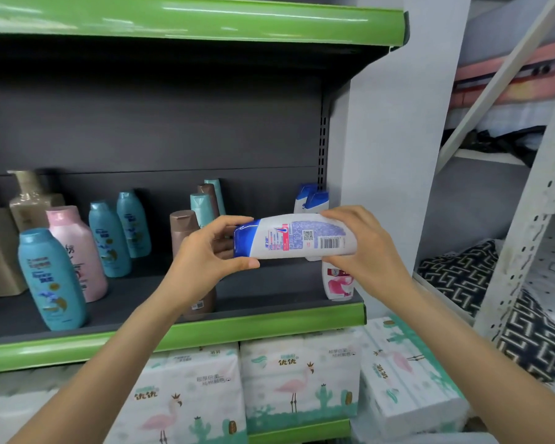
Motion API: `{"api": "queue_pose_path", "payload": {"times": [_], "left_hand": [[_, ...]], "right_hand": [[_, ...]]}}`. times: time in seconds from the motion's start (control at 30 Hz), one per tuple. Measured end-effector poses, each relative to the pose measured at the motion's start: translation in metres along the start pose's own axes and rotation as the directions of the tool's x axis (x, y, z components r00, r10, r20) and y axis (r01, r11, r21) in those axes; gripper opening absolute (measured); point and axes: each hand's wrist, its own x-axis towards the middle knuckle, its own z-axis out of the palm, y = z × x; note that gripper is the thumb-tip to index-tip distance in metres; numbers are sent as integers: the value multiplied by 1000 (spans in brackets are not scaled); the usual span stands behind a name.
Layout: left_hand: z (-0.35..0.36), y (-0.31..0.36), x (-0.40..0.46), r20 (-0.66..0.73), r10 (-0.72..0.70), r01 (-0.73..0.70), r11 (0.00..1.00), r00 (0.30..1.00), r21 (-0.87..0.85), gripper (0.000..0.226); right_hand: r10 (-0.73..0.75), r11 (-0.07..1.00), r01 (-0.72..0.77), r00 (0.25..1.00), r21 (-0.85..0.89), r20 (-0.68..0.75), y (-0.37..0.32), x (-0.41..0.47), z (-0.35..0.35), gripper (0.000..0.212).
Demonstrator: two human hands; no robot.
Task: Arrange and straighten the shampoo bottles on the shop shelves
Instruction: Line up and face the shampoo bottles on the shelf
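- Head view: both hands hold one white shampoo bottle (297,237) sideways in the air, in front of the right end of the shelf (180,339), blue cap pointing left, back label with barcode facing the camera.
- Left hand (205,256) grip: fingers curl round the cap end, thumb under the bottle's lower edge, pinching it.
- Right hand (362,243) grip: fingers wrap over the top of the base end, the rest cupped below; also closed on the bottle.
- Step in hand, as I judge it: turn the bottle upright and set it with its like.
- Matching white bottles with blue caps (313,198) stand at the back right corner; a white and pink bottle (337,283) stands at the front right edge, just below the right hand.
- To do it well: rotate cap up with the right hand lowering the base, flip so the front label faces out, not the barcode.
- Set it down in the bare strip between the back pair and the pink one, in line with them.
- Watch the brown bottle (186,232) right behind the left hand; a wide wrist swing could knock it.
- Let go only once the base sits flat; the bottle is tall and narrow, likely tippy.
- Teal bottles (50,277) and a pink bottle (77,251) further left stand unevenly, probably still to be straightened.
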Motion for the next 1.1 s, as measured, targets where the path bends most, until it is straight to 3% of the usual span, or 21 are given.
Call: {"api": "queue_pose_path", "payload": {"times": [0.13,0.4,0.53,0.77,0.93,1.1], "left_hand": [[-1,-1,0,-12,60,-59,996,998,68,60],[0,-2,-2,-4,75,-75,996,997,44,60],[0,-3,-3,-32,50,-51,999,998,-18,54],[2,-2,-2,-52,-61,53,988,997,-147,29],[0,-2,1,-25,-91,85,978,996,-193,27],[6,-1,7,-44,-136,121,963,990,-240,9]], "right_hand": [[-82,996,79,995,-49,-60,3,0,0,63],[-142,989,139,988,-55,-60,6,-3,1,65],[-44,998,44,999,39,15,5,-6,1,66],[97,974,-111,992,198,76,2,-12,1,50],[211,876,-283,953,391,216,3,-10,-3,31],[290,752,-393,918,529,269,2,-7,-4,19]]}}
